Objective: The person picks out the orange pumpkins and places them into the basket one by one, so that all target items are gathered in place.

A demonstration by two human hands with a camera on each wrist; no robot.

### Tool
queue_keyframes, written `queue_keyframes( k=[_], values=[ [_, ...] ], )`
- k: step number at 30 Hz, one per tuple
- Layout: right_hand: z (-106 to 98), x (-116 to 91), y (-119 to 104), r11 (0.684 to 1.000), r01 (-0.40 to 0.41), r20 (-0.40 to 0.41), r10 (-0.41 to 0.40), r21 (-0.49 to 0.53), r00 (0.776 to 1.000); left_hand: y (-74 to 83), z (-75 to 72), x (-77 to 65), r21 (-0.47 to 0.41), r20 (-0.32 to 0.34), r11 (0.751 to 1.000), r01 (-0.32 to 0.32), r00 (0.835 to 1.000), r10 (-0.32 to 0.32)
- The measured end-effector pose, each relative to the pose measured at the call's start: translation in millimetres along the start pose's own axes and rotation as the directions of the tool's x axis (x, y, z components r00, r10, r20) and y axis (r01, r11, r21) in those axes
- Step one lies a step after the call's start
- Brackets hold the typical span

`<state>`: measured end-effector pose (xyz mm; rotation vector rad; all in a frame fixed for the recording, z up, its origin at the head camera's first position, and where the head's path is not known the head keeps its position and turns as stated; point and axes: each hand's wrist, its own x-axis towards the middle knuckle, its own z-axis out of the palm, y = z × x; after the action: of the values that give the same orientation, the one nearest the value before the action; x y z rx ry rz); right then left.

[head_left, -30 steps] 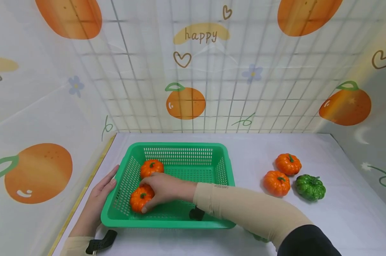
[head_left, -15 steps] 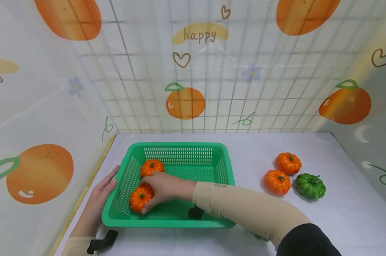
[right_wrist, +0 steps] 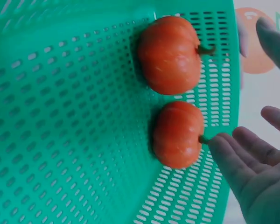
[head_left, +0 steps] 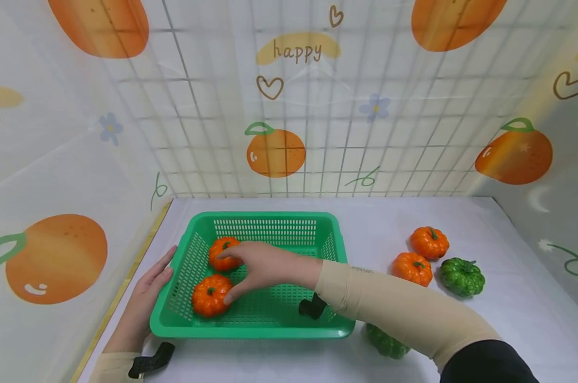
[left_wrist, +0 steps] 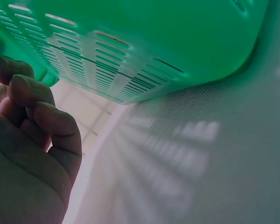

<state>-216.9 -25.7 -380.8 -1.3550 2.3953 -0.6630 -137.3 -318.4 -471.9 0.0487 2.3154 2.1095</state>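
Two small orange pumpkins with green stems sit side by side at the left end of a green plastic basket (head_left: 250,333). The nearer pumpkin (head_left: 210,296) lies by the front left corner, and the farther pumpkin (head_left: 220,261) is partly covered by my right hand. That right hand (head_left: 266,266) hovers over them inside the basket, fingers spread and holding nothing. In the right wrist view both pumpkins show whole, apart from the palm. My left hand (head_left: 147,292) rests against the outside of the basket's left wall, its fingers loosely bent in the left wrist view.
On the white table to the right lie two more orange pumpkins (head_left: 429,242) and a dark green pumpkin (head_left: 461,277). Another green pumpkin (head_left: 386,343) is partly hidden under my right forearm, near the basket's front right corner. A printed curtain (head_left: 279,106) hangs behind.
My right hand has let go of the nearer orange pumpkin and moved up and to the right, its fingers spreading. That pumpkin stays in the basket. The left hand has hardly moved.
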Motion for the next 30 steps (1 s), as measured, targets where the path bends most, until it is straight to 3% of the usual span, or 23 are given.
queue_keyframes(
  k=[6,13,21,30],
  values=[
    [-15,-14,3,0.998,-0.007,-0.087,0.012,0.059,0.996,-1.0,0.3,-0.6,0.019,-0.010,1.000,-0.003,1.000,0.003],
    [-40,-43,12,0.969,-0.030,-0.165,0.073,0.246,0.984,-0.6,-0.3,-0.3,0.010,-0.004,1.000,0.014,1.000,-0.014],
    [-62,-87,32,0.941,-0.073,-0.281,0.173,0.331,0.944,1.9,1.2,0.7,0.015,0.002,0.999,0.030,1.000,-0.030],
    [-68,-137,59,0.910,-0.134,-0.351,0.283,0.392,0.893,2.2,1.6,-0.4,0.012,-0.001,1.000,0.027,1.000,-0.027]
  ],
)
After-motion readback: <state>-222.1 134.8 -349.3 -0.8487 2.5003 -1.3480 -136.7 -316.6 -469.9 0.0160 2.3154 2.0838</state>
